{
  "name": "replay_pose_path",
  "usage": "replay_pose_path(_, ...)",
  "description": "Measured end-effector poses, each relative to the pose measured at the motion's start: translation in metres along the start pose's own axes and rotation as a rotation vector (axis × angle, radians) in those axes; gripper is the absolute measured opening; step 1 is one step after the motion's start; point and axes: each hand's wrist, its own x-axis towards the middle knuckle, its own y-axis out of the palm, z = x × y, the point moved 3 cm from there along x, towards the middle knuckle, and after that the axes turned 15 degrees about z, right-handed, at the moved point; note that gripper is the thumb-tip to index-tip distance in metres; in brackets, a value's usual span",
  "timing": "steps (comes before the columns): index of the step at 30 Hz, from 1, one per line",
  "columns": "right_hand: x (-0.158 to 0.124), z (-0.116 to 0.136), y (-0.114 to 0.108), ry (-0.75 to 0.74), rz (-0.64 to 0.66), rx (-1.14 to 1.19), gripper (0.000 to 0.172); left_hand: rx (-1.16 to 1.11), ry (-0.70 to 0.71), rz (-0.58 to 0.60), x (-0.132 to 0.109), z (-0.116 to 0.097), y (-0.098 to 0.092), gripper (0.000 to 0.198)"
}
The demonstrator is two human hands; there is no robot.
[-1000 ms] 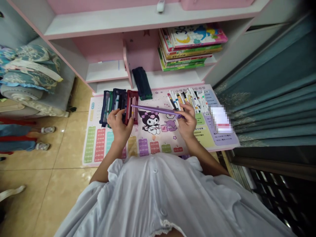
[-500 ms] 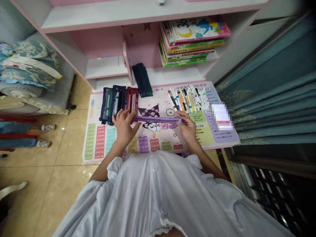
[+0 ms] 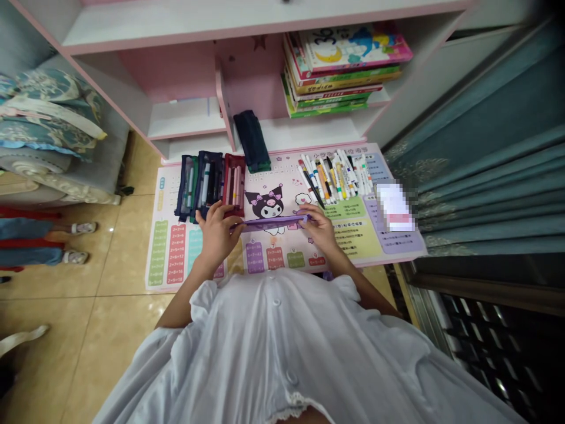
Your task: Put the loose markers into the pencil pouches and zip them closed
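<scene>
A person sits over a tabletop (image 3: 291, 132) with both bare hands on a printed multiplication-table desk mat (image 3: 353, 238). The slim purple case (image 3: 273, 222) lies roughly level across the mat between the hands, just below a Kuromi cartoon print (image 3: 266, 203). It is so thin from this view that it could be a flat zip pouch seen edge-on, and whether it touches the mat or is held just above it cannot be told. The right hand (image 3: 320, 229) is closed on its right end, with the fingertips pinching it. The left hand (image 3: 215, 235) is half open with its fingers spread, and its thumb sits by the left end, but the picture does not settle whether that hand actually grips. Just beyond the left hand stand three open pencil cases in a row: a navy one (image 3: 185, 188), a darker navy one (image 3: 208, 182) and a red one (image 3: 233, 182), all with pens inside. To the right, a loose bunch of felt-tip markers (image 3: 333, 174) lies on the mat, and a closed dark blue pouch (image 3: 252, 141) sits at the mat's far edge. The step in hand looks like handling this purple case with both hands, and any further move with it would call for a firmer hold from the left hand.
</scene>
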Motion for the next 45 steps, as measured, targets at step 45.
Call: replay_pose_path(45, 0.006, 0.000, 0.001, -0.137, 0.026, -0.137, 0.012, -0.072, 0.304, 0.002, 0.039, -0.102, 0.058, 0.015)
